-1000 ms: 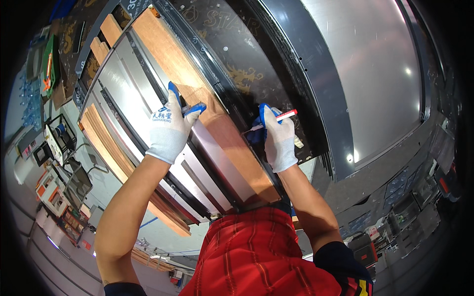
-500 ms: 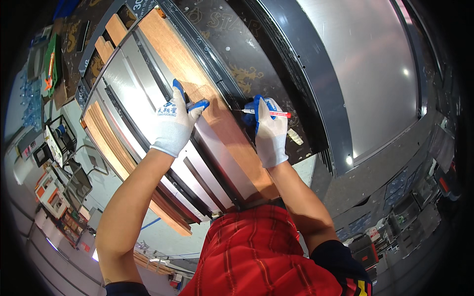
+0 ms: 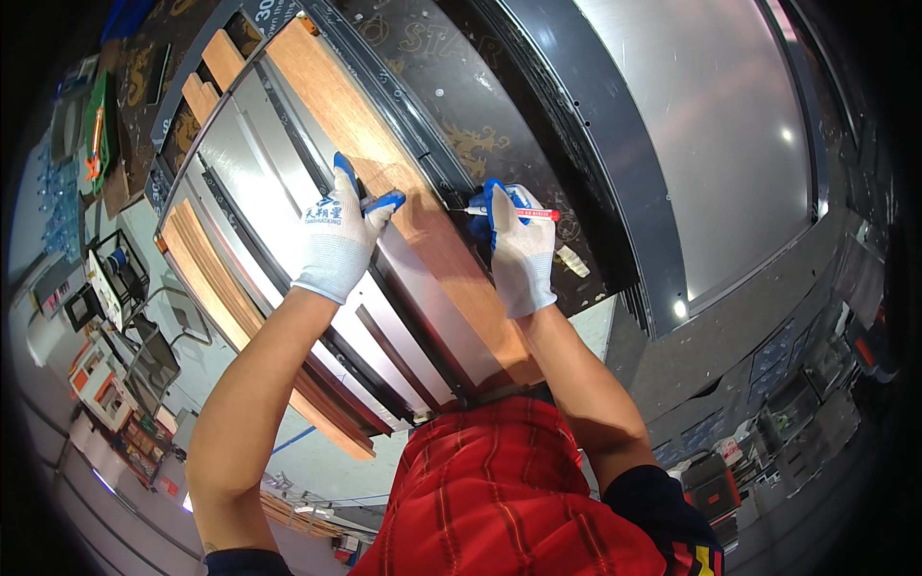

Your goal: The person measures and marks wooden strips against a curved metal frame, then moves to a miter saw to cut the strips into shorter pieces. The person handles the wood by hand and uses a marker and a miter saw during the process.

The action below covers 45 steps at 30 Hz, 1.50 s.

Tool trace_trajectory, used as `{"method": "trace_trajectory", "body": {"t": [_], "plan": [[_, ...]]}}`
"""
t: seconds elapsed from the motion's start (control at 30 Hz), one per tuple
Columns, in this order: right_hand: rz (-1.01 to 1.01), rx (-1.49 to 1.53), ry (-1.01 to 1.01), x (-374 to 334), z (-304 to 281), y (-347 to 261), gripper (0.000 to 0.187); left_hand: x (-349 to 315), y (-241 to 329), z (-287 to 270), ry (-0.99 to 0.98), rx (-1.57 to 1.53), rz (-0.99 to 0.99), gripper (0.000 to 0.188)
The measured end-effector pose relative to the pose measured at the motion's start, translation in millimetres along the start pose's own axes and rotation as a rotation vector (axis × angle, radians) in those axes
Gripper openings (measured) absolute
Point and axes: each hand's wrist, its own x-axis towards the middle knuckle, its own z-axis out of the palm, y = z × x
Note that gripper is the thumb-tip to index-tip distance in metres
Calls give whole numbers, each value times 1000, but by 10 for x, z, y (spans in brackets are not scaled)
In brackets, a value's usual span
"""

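Observation:
My right hand (image 3: 523, 252), in a white glove with blue fingers, is closed around a slim red-and-white marker pen (image 3: 540, 214). The pen's tip points left, at the dark metal frame edge (image 3: 408, 130) beside a long wooden board (image 3: 331, 96). My left hand (image 3: 336, 235), gloved the same way, lies over the metal panel next to that board. Its thumb reaches onto the wood and stands apart from the forefinger; the other fingers are partly hidden. Bright metal strips (image 3: 240, 144) and dark rails run beneath the left hand and forearm.
On the right, a large grey metal panel (image 3: 711, 144) sits in a dark frame. A pale scrap (image 3: 573, 261) lies on the dark patterned sheet (image 3: 461, 96) by my right hand. More wooden strips (image 3: 211, 254) line the left side. Beyond stand a chair (image 3: 154, 355) and plastic bottles (image 3: 60, 197).
My right hand has shifted slightly up and left with the pen, whose red end now sits a little higher. My left hand stays in place.

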Motion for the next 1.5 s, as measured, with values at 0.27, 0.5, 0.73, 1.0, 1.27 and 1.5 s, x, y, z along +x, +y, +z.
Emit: {"method": "trace_trajectory", "body": {"t": [0.27,0.5,0.73,1.0,1.27,1.5], "plan": [[-62,-97,-6,36,-15,56,34,2,14,-12,-12,-11,-4,111],[-81,-110,-23,52,-25,85,34,3,5,-8,-5,-17,11,111],[-65,-107,-28,70,-7,70,35,-2,5,0,-22,-5,-15,111],[-59,-110,-35,53,-17,33,36,-1,21,-17,-22,-2,-10,111],[-16,-47,-11,44,-2,18,36,3,42,-28,-24,-37,-24,110],[58,-15,-4,28,7,-45,35,2,12,-3,-16,-22,-11,110]]}}
